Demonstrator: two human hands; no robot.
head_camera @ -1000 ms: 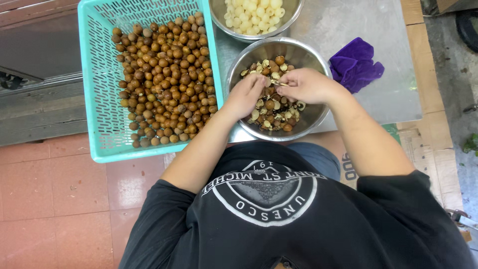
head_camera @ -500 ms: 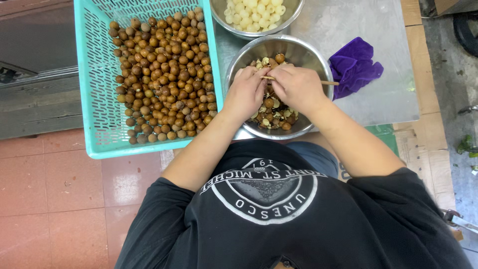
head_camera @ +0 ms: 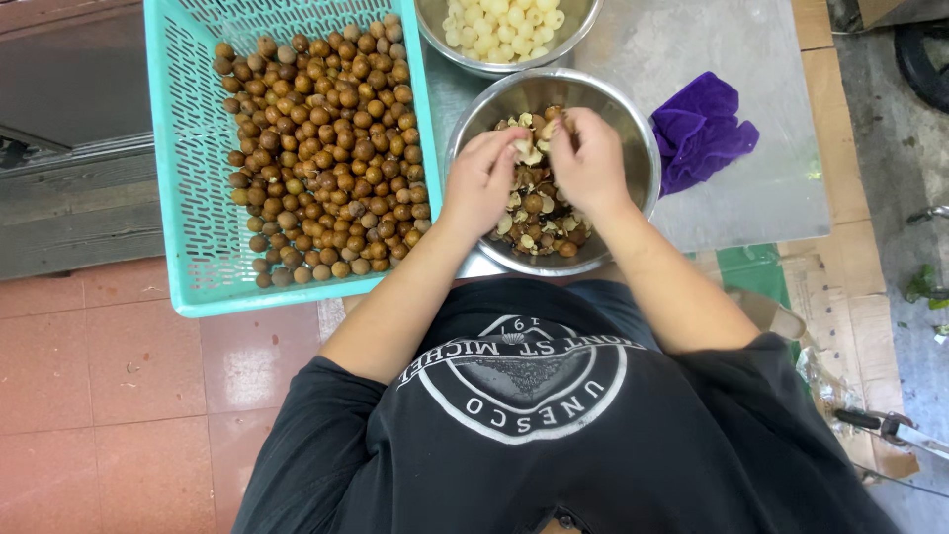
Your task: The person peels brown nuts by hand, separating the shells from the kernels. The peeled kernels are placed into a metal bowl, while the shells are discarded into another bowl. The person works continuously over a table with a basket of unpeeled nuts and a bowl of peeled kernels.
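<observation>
There is only one view, from the person's head: it looks straight down, quite near, on the round steel bowl of brown shells (head_camera: 633,129) and the turquoise plastic basket (head_camera: 188,198).

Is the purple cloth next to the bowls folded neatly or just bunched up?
Bunched up. The purple cloth lies crumpled in uneven folds on the metal tabletop, right of the bowl of shells.
</observation>
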